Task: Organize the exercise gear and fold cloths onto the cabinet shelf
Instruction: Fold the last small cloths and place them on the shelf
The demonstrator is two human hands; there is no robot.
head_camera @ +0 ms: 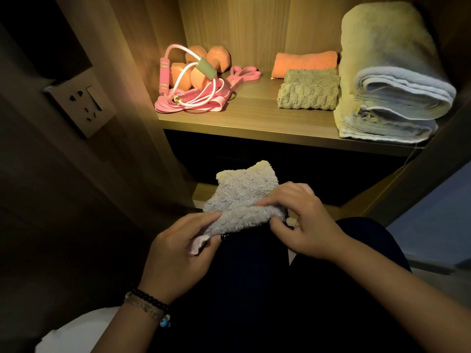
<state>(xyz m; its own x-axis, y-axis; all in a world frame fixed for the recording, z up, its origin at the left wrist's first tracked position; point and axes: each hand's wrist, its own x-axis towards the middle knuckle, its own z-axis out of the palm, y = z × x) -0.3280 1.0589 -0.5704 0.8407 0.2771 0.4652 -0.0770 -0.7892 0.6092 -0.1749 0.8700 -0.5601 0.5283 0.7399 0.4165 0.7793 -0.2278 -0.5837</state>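
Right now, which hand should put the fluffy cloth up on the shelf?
Probably the right hand: it grips the grey cloth directly below the folded cloths. The left hand sits under the exercise gear.

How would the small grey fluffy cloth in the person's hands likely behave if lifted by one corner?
Probably floppy: the grey cloth already bends over itself where the left hand and right hand pinch it. Likely light for its size, since fingertips alone hold it. Its fuzzy pile suggests it grips rather than slips.
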